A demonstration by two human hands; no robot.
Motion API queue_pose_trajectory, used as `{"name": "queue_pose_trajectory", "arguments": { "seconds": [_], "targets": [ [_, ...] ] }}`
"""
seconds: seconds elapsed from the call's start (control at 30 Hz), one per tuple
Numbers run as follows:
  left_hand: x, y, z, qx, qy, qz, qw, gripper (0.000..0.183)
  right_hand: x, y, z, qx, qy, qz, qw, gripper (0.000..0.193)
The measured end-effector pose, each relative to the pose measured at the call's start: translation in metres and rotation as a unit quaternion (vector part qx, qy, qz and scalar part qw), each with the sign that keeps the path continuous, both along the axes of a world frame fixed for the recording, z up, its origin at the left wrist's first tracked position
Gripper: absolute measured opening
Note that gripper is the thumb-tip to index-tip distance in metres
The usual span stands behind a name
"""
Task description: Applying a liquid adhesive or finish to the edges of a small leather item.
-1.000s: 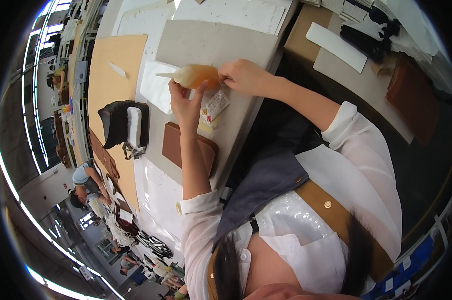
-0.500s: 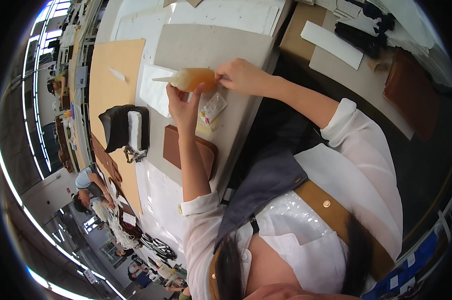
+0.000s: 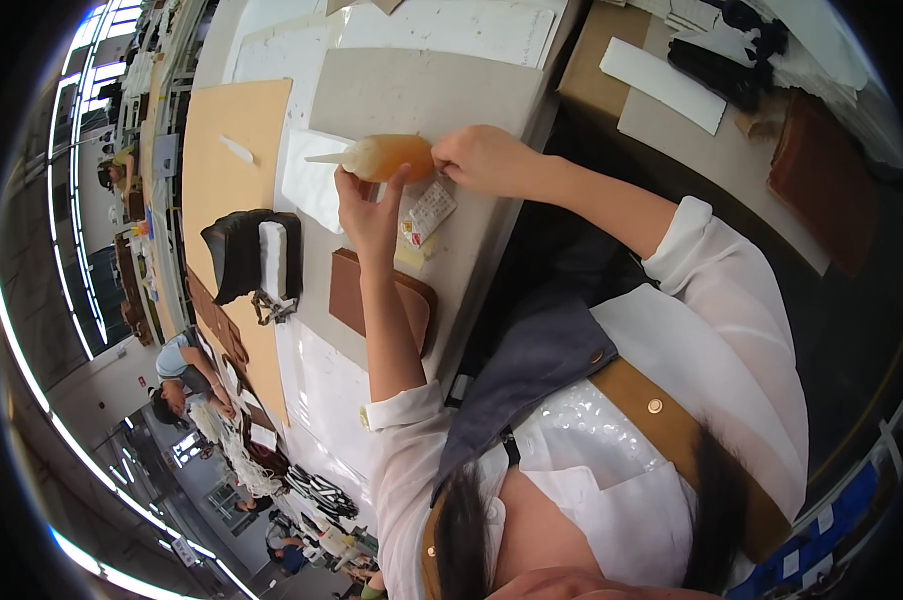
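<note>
A squeeze bottle of amber liquid lies on its side in the air, its pale nozzle pointing left. My left hand grips it near the shoulder, thumb and fingers around the body. At the bottle's base end, my right hand is closed with the fingers pinched together; what they hold, if anything, is hidden. Just below the bottle lies a small clear packet with a printed label. Brown leather pieces rest on the table beside my left forearm, which partly covers them.
A grey board covers the table under my hands, with a white sheet at its left. A black case-like item stands farther left on a tan board. A co-worker bends over the table's far end.
The bottle and my left hand stay nearly in place. My right hand has turned slightly at the bottle's base, its fingers more curled. The whole view has shifted a little.
</note>
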State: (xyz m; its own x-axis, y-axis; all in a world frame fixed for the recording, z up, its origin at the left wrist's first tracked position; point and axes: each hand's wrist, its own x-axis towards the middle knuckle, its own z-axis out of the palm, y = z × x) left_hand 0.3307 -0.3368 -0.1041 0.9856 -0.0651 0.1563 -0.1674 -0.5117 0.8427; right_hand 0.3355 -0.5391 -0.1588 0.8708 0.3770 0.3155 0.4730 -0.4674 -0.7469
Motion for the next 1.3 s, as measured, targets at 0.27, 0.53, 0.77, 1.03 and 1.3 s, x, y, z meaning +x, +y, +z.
{"name": "queue_pose_trajectory", "arguments": {
  "seconds": [0.27,0.53,0.77,1.03,1.3],
  "targets": [
    [-0.001,-0.005,0.002,0.012,0.026,0.004,1.000,0.055,-0.007,0.026,-0.009,0.105,-0.030,-0.088,0.990,0.012],
    [0.002,-0.004,0.001,0.016,-0.003,0.006,1.000,0.049,-0.003,0.005,0.002,0.236,0.067,-0.051,0.968,0.011],
    [0.000,-0.010,0.002,0.018,-0.011,0.009,1.000,0.046,-0.011,0.021,-0.012,0.039,-0.062,-0.065,0.995,0.011],
    [0.003,-0.008,0.003,0.056,0.001,0.006,0.998,0.048,0.000,0.015,0.002,0.260,0.054,-0.081,0.961,0.012],
    [0.002,-0.011,0.005,0.085,-0.035,0.026,0.995,0.047,0.004,0.000,0.005,-0.079,-0.041,-0.019,0.996,0.014]
  ]
}}
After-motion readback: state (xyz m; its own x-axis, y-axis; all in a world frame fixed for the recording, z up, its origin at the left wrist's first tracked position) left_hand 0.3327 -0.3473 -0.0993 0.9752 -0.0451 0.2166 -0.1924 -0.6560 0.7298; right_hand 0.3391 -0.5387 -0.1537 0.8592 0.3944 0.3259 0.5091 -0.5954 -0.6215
